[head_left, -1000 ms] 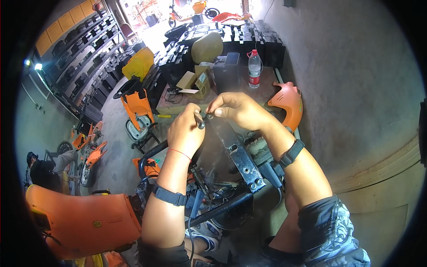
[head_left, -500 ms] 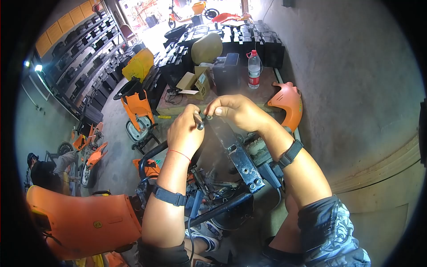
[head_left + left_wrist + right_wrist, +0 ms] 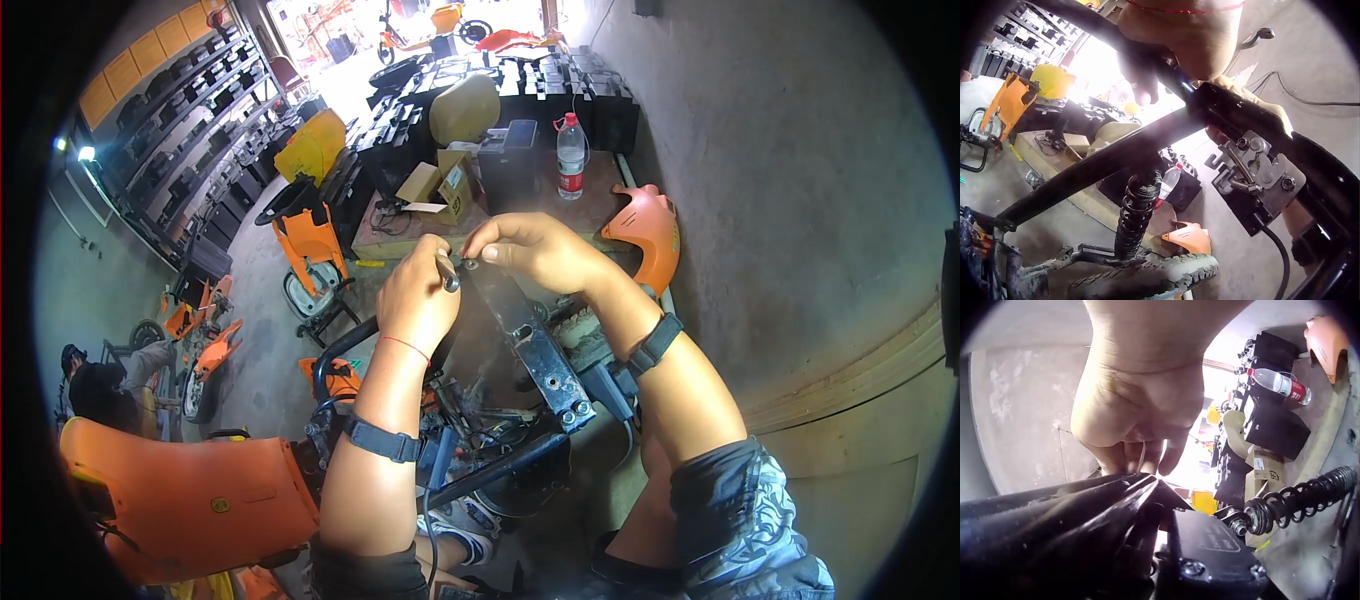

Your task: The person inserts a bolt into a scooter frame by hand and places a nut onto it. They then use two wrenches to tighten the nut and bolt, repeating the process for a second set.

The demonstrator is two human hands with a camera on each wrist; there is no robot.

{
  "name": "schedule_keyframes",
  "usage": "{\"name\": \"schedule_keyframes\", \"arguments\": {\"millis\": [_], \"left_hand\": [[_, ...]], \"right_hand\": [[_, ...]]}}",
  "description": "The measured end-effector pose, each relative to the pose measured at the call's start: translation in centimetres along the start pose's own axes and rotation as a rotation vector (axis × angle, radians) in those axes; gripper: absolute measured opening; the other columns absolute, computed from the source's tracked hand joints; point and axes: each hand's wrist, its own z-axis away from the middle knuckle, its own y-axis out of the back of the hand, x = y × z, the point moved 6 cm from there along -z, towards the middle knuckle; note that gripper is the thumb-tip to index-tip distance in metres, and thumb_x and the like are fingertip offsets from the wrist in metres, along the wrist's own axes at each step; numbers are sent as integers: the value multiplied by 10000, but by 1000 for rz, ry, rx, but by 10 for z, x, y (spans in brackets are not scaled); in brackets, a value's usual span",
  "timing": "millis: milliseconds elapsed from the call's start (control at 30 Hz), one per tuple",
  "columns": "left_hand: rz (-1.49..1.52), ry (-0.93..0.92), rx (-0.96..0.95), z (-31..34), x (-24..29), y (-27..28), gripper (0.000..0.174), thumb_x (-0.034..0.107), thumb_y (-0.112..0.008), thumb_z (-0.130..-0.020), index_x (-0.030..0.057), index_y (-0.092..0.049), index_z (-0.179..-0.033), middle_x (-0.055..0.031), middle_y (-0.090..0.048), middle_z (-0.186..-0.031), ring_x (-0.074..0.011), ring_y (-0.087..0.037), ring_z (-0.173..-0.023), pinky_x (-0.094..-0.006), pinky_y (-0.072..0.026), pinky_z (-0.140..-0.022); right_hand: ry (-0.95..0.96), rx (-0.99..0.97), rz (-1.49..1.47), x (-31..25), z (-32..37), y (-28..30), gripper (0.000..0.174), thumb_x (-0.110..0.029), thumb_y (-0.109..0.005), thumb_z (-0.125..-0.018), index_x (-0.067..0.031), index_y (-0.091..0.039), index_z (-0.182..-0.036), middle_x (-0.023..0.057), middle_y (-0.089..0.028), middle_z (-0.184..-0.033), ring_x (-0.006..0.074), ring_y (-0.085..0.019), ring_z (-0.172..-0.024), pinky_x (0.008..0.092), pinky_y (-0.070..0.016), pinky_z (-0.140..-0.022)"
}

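Left hand (image 3: 413, 292) and right hand (image 3: 545, 252) are close together, fingertips nearly meeting at the far end of a dark metal frame (image 3: 545, 372). Left hand grips a rod-like metal tool (image 3: 450, 277), its bare end pointing back from the fist. Right hand has its fingers bent down beside a small bolt (image 3: 471, 264) on the frame; the fingertips are partly hidden, so I cannot tell whether they pinch it.

Frame runs from under the fingertips back toward the wearer, its blue-black surface scuffed and dusty, with two bolts at the near end. Left wrist view, below the hands: a latch mechanism (image 3: 1262, 175) with a spring and a black cable, a coil shock absorber (image 3: 1137, 212), and a tyre (image 3: 1172, 278) with a dusty tread.

Beyond the hands: a low platform (image 3: 547, 182) with a brown top. On it are an open carton (image 3: 455, 190), a black case (image 3: 508, 165) and a red-capped bottle (image 3: 571, 160); rows of black boxes (image 3: 560, 85) stand farther off toward a bright doorway. Right of the hands: an orange panel (image 3: 650, 240) near a bare grey wall (image 3: 790, 180). Left of the hands: grey concrete floor (image 3: 255, 345), loaded shelves (image 3: 185, 125) and, lower, another person (image 3: 105, 388). Nearer the wearer, beside the left forearm: a large orange body panel (image 3: 200, 495).
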Motion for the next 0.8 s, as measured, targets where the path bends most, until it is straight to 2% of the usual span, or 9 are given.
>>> {"name": "schedule_keyframes", "arguments": {"millis": [67, 167, 267, 333, 400, 500, 600, 700, 800], "left_hand": [[4, -1, 2, 0, -1, 0, 245, 287, -490, -1032, 114, -642, -1119, -246, -705, -974, -456, -671, -991, -524, -515, -843], [11, -19, 8, 1, 0, 1, 248, 286, -488, -1034, 112, -641, -1123, -243, -706, -976, -454, -671, -992, -524, -515, -845], [7, 8, -11, 1, 0, 0, 245, 284, -489, -1034, 113, -640, -1124, -242, -708, -979, -453, -672, -992, -526, -514, -844], [12, -7, -1, 1, 0, 1, 245, 283, -489, -1034, 112, -639, -1124, -241, -709, -981, -454, -672, -992, -526, -515, -841], [2, -5, 0, 1, 0, 1, 246, 282, -489, -1034, 110, -639, -1125, -243, -709, -982, -454, -671, -992, -525, -516, -839], [-1, -6, -2, 0, 0, 1, 249, 282, -489, -1033, 107, -638, -1126, -246, -708, -983, -456, -671, -993, -524, -517, -837], [0, -5, -5, 0, 1, 0, 250, 281, -489, -1032, 105, -639, -1126, -247, -708, -983, -458, -670, -994, -525, -517, -839], [-3, -8, -3, 0, 0, 0, 249, 279, -488, -1032, 104, -640, -1124, -246, -709, -982, -459, -670, -995, -525, -517, -840], [4, -4, -3, 1, 0, 1, 249, 277, -488, -1031, 106, -642, -1125, -244, -710, -982, -456, -671, -997, -525, -516, -842]], "right_hand": [[26, 46, -240, -1, 1, -2, 157, -127, -691, -980, -33, -705, -1106, 48, -722, -1078, 126, -640, -1033, 317, -505, -948], [-8, 22, -111, 9, 1, -3, 199, -135, -667, -997, -36, -703, -1166, 60, -724, -1140, 131, -641, -1059, 316, -497, -972], [14, -2, -23, 4, 0, 0, 202, -127, -680, -991, -42, -688, -1174, 55, -713, -1133, 124, -630, -1055, 315, -498, -964], [17, 8, -46, 2, 0, -3, 197, -122, -685, -989, -40, -689, -1168, 49, -714, -1118, 126, -630, -1051, 321, -499, -964], [-39, 62, -202, 10, 0, -4, 158, -112, -687, -986, -34, -705, -1123, 51, -716, -1099, 124, -630, -1055, 322, -500, -962], [-68, -29, -152, 8, 0, -2, 204, -109, -674, -990, -13, -676, -1170, 63, -678, -1190, 151, -604, -1151, 343, -469, -1041], [5, -21, -131, -3, 1, -2, 203, -114, -706, -974, -18, -676, -1150, 73, -671, -1195, 159, -601, -1158, 342, -469, -1041], [-60, 20, -169, 2, 2, -4, 201, -120, -704, -975, -7, -681, -1139, 81, -670, -1214, 164, -598, -1175, 347, -461, -1052], [-13, -26, -118, 0, 0, -1, 204, -121, -697, -977, -12, -685, -1149, 76, -661, -1251, 166, -587, -1198, 352, -454, -1062]]}}
